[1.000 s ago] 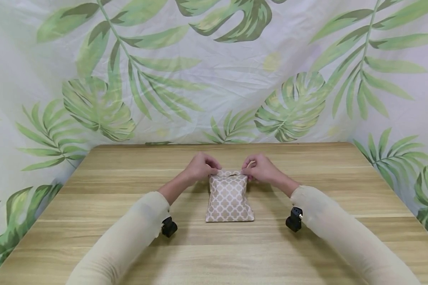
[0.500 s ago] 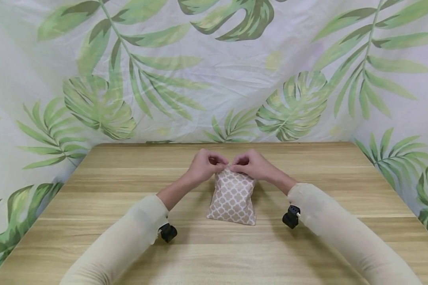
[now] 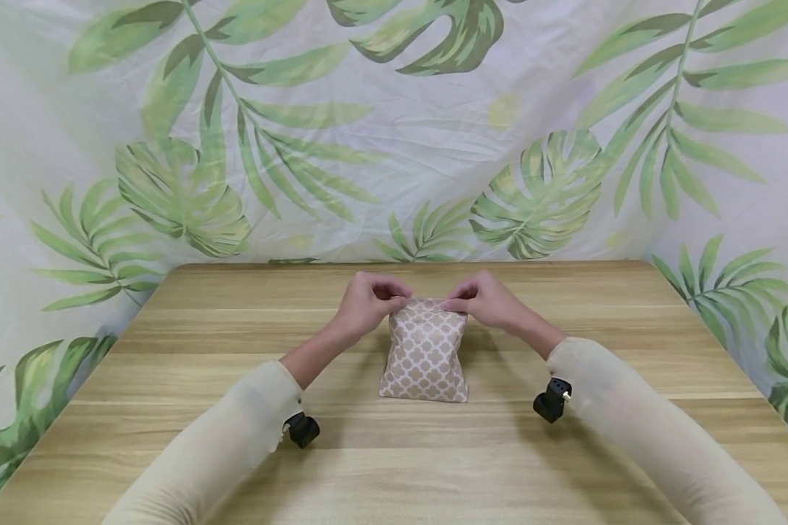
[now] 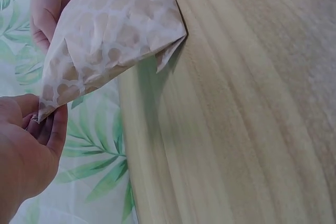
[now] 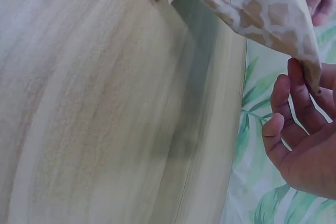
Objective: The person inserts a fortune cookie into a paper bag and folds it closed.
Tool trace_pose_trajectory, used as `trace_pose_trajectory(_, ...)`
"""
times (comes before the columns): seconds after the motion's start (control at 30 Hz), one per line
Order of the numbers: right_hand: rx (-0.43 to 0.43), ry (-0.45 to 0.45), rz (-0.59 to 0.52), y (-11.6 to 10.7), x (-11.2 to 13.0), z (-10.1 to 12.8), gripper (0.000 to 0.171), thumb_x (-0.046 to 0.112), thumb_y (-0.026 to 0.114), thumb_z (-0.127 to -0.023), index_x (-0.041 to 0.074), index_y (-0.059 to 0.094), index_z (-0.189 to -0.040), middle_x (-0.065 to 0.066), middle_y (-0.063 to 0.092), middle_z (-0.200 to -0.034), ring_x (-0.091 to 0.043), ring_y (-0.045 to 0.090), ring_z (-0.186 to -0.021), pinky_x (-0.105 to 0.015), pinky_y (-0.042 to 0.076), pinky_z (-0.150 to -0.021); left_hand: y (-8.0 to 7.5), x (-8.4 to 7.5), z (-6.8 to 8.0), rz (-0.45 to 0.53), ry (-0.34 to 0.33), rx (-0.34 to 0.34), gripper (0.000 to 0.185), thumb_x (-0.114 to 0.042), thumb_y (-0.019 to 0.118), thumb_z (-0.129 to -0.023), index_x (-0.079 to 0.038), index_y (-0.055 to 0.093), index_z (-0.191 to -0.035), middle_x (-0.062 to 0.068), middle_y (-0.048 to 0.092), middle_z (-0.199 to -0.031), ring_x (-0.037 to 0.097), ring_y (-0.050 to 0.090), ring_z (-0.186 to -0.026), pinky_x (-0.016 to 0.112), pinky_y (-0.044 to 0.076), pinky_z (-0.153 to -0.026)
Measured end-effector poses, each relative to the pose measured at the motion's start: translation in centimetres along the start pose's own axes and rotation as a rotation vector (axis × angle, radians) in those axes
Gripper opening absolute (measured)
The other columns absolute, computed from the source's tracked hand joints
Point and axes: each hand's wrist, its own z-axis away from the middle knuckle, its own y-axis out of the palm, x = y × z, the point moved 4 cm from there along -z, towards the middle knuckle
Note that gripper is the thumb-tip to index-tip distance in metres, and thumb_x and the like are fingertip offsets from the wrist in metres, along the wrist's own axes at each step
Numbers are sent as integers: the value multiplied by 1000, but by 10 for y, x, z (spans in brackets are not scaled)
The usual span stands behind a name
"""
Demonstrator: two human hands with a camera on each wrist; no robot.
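A tan paper bag (image 3: 425, 357) with a white lattice print stands at the middle of the table, its lower edge toward me. My left hand (image 3: 366, 302) pinches the bag's top left corner between thumb and fingers. At the top right corner, my right hand (image 3: 489, 300) does the same. The left wrist view shows the bag's side (image 4: 115, 30) tapering to the corner in the left hand (image 4: 26, 156). In the right wrist view, the right hand (image 5: 310, 140) holds the other corner, several fingers loosely curled below. The bag's inside is hidden.
The wooden table (image 3: 427, 467) reaches back to a leaf-printed cloth (image 3: 427, 146) hanging behind its far edge. A small black camera (image 3: 302, 430) sits at the left sleeve, and another black camera (image 3: 551, 399) at the right sleeve.
My hands met near the middle of the bag's top half a second ago, and are now apart at its corners. A dark gap at the top, seen a second ago, no longer shows.
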Motion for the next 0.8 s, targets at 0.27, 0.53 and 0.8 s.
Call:
trace_pose_trajectory(0.27,0,-1,-36,-6,-1,8,14,2,71,-96,-9,78,-100,-12,76,-85,-14,64,-68,-27,52,-63,-3,2,1,5,-31,-12,9,11,73,-89,10,77,-96,22,76,-95,7,64,-72,17,52,-63)
trace_pose_trajectory(0.53,-33,43,-62,-9,-8,9,11,-1,74,-92,-10,75,-96,-14,76,-81,-27,70,-69,-26,53,-63,-4,9,0,-32,-96,-23,7,9,74,-89,7,78,-94,17,76,-91,11,64,-75,18,53,-65)
trace_pose_trajectory(0.8,-41,71,-132,0,-20,5,11,-6,71,-89,-14,70,-96,-18,74,-81,-19,66,-63,-28,56,-60,-1,20,-2,-72,-160,-7,8,12,73,-87,6,77,-91,19,74,-93,14,65,-80,19,54,-67)
